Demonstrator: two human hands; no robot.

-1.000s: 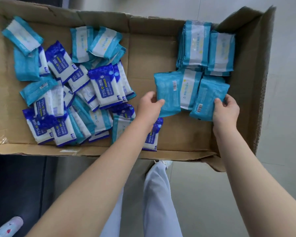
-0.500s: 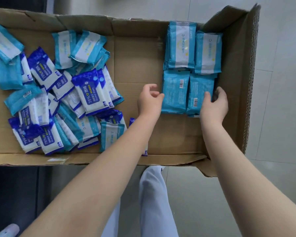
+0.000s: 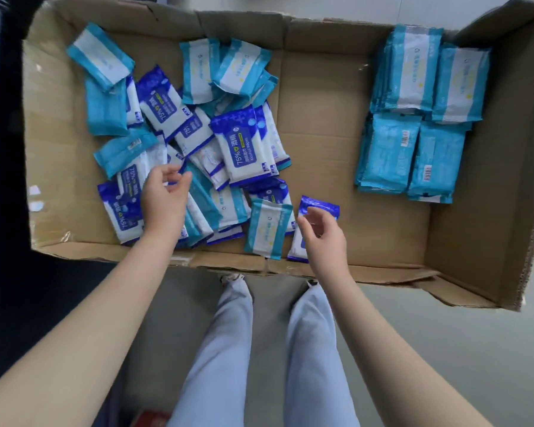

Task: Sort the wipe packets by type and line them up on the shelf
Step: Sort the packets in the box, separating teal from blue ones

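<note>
Now work one type at a time. Your right hand [image 3: 321, 241] hangs over the lone dark-blue packet [image 3: 321, 207] near the front of the cardboard box [image 3: 321, 134], its fingers [image 3: 316, 212] loosely bent and holding nothing. Pinch that packet by its short edge and start a fresh dark-blue row on the bare cardboard, well apart from the teal stacks [image 3: 413, 118] lined up at the right end. Your left hand [image 3: 164, 201] sits on the mixed pile [image 3: 198, 134], fingers curled at the corner of a packet. Whether they actually grip it, I cannot tell. Lift from the top of the heap, not from underneath, since the slick wrappers will probably slide. The teal packet [image 3: 267, 229] just beside your right hand belongs with the stacks, I judge. The labelled packet [image 3: 244, 146] in the middle reads "75%" and "Alcohol Wipes", with Chinese characters. The teal fronts carry print too small to read, and two backs show barcodes. No shelf is in view.
</note>
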